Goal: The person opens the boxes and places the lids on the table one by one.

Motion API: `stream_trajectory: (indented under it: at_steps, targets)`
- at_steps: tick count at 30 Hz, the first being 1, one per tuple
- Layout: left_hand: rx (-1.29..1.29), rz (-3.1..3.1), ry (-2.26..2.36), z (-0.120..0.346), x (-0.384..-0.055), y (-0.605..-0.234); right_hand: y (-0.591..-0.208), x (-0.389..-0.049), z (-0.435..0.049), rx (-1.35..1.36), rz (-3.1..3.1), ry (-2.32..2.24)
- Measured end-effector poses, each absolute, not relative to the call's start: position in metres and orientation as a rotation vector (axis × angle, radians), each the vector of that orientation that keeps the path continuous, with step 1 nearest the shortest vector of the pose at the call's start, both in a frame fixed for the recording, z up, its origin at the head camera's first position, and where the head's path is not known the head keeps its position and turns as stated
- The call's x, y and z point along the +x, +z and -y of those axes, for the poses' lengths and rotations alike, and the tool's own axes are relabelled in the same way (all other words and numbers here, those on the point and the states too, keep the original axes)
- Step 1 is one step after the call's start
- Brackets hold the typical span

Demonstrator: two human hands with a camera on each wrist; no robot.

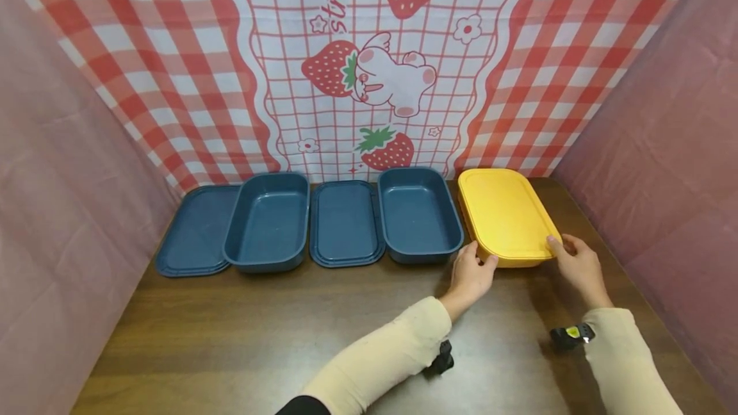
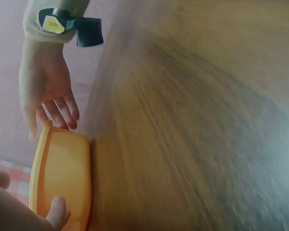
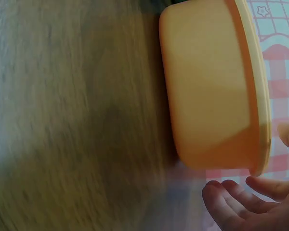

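Note:
A yellow lidded food container (image 1: 507,213) sits at the right end of the row, its lid on top. My left hand (image 1: 473,274) is at its front left corner, thumb by the front wall and fingers along the left side. In the left wrist view, the left thumb (image 2: 58,211) lies against the container's front wall. At the front right corner is my right hand (image 1: 579,268), thumb over the lid's edge. Its loosely extended fingers (image 3: 231,199) stand beside the container's side in the right wrist view. Whether they touch the wall, I cannot tell.
Left of the yellow container stand an open blue container (image 1: 421,219), a blue lid (image 1: 346,223), a second open blue container (image 1: 268,226) and another blue lid (image 1: 196,232). A checked cloth (image 1: 375,114) hangs behind the wooden table (image 1: 259,338). Pink cloth (image 1: 657,146) closes the right side.

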State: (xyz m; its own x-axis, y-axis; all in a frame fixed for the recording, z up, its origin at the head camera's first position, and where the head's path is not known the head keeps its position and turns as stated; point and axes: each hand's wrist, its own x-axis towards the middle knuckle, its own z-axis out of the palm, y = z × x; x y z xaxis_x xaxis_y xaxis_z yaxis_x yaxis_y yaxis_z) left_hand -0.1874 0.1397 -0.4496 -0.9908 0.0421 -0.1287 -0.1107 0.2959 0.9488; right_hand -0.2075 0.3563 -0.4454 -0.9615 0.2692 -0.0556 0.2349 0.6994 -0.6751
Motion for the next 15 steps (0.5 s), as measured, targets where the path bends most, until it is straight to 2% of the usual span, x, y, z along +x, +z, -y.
stream_trajectory:
  at_steps: [10,15]
  targets:
    - [-0.244,-2.271,1.859,-0.1495,-0.1928,-0.4484,-0.4549,-0.2149,-0.3511,-0.552,2.729,1.416]
    - [-0.213,-2.279,1.847,-0.1505,-0.1948,-0.4554,-0.4559,-0.2161,-0.3503,-0.583,2.668,1.533]
